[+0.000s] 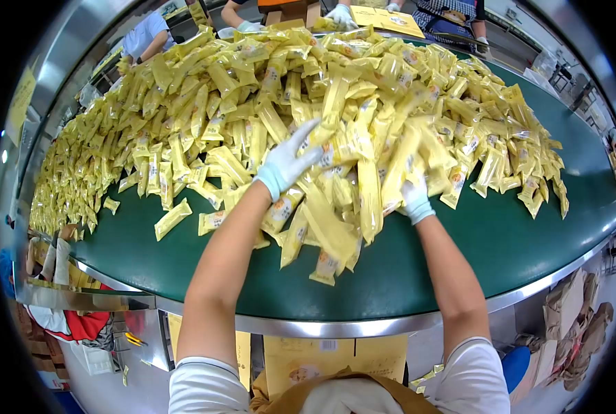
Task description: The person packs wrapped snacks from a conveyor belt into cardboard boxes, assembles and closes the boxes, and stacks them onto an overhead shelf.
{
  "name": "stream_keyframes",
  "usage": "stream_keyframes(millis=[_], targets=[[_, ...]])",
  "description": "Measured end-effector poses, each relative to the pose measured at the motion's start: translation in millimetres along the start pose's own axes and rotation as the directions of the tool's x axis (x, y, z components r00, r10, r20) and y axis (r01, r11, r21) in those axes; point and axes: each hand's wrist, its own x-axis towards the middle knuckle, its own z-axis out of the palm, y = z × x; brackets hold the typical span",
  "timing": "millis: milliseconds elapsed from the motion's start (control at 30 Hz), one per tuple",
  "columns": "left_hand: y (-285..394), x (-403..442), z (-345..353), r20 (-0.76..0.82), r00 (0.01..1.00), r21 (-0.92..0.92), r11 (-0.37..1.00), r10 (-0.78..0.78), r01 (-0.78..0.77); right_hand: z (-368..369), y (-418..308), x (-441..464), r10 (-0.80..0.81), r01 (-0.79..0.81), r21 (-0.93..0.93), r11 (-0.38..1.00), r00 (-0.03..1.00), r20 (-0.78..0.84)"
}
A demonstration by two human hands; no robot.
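A large heap of yellow wrapped packets [239, 76] covers much of a green tabletop [253, 297]. My left hand [287, 162], in a white glove, reaches into the near side of the heap, its fingers spread and touching packets. On the right, my gloved right hand [416, 198] is against several upright packets [402, 162], some smeared by motion. Those packets hide its fingers, so its grip does not show. Between my hands, loose packets [329, 224] slope toward me, one of them blurred.
Across the heap, other people work, one with a gloved hand [342, 15] near a yellow carton [389, 21]. A metal rim [335, 328] edges the table. Below it stand yellow cartons [363, 352]. Brown paper bags [563, 310] lie at right. Another person's arm [62, 261] shows at far left.
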Motion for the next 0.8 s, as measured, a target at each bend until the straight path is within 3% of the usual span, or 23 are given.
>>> stream_keyframes(millis=[67, 100, 133, 167, 233, 367, 400, 433, 467, 500, 533, 567, 600, 633, 700, 800], targets=[[12, -17, -4, 0.058, 0.993, 0.005, 0.995, -0.102, 0.102, 15, -29, -29, -0.066, 0.075, 0.243, 0.967, 0.997, -0.044], [18, -24, -8, 0.086, 0.986, 0.024, 0.990, -0.141, 0.139, 18, -53, -38, -0.178, 0.167, -0.143, 0.975, 0.982, -0.065], [24, -28, -11, 0.111, 0.978, 0.042, 0.984, -0.178, 0.174, 29, -55, -48, -0.136, 0.141, 0.050, 0.989, 0.987, -0.091], [30, -33, -14, 0.144, 0.966, 0.082, 0.975, -0.216, 0.206, 26, -58, -63, -0.169, 0.166, -0.063, 0.984, 0.984, -0.056], [40, -45, -22, 0.205, 0.933, 0.168, 0.950, -0.295, 0.264, 34, -44, -74, -0.161, 0.158, -0.046, 0.986, 0.985, -0.065], [54, -91, -30, -0.011, 0.985, 0.427, 0.890, -0.170, 0.159, 15, -75, -104, 0.181, -0.176, -0.134, 0.975, 0.983, 0.026], [65, -109, -37, -0.033, 0.984, 0.392, 0.903, -0.175, 0.173, 1, -94, -114, 0.257, -0.233, -0.179, 0.956, 0.959, 0.121], [81, -131, -40, -0.053, 0.991, 0.373, 0.919, -0.120, 0.131, -14, -106, -125, 0.329, -0.281, -0.228, 0.932, 0.921, 0.210], [84, -159, -36, -0.068, 0.997, 0.455, 0.891, 0.045, -0.010, -27, -96, -140, 0.113, -0.039, -0.344, 0.938, 0.973, 0.200], [97, -184, -33, -0.015, 0.979, 0.474, 0.864, 0.202, -0.171, -37, -100, -153, 0.032, 0.063, -0.442, 0.895, 0.979, 0.203], [113, -208, -33, 0.137, 0.959, 0.359, 0.890, 0.247, -0.280, -46, -116, -168, 0.156, -0.048, -0.465, 0.884, 0.968, 0.196], [125, -232, -26, 0.283, 0.936, 0.296, 0.909, 0.210, -0.294, -53, -133, -182, 0.276, -0.157, -0.486, 0.860, 0.944, 0.184], [114, -258, -1, 0.391, 0.889, 0.379, 0.838, 0.240, -0.393, -56, -144, -199, 0.333, -0.229, -0.472, 0.852, 0.931, 0.149], [124, -275, 10, 0.438, 0.876, 0.371, 0.847, 0.202, -0.381, -55, -151, -221, 0.394, -0.303, -0.455, 0.837, 0.911, 0.119], [126, -300, 37, 0.422, 0.888, 0.413, 0.834, 0.181, -0.366, -36, -125, -278, 0.124, -0.084, -0.480, 0.873, 0.991, 0.053], [122, -312, 71, 0.314, 0.943, 0.501, 0.824, 0.111, -0.264, 9, -159, -324, 0.043, 0.070, -0.741, 0.668, 0.990, 0.132]])
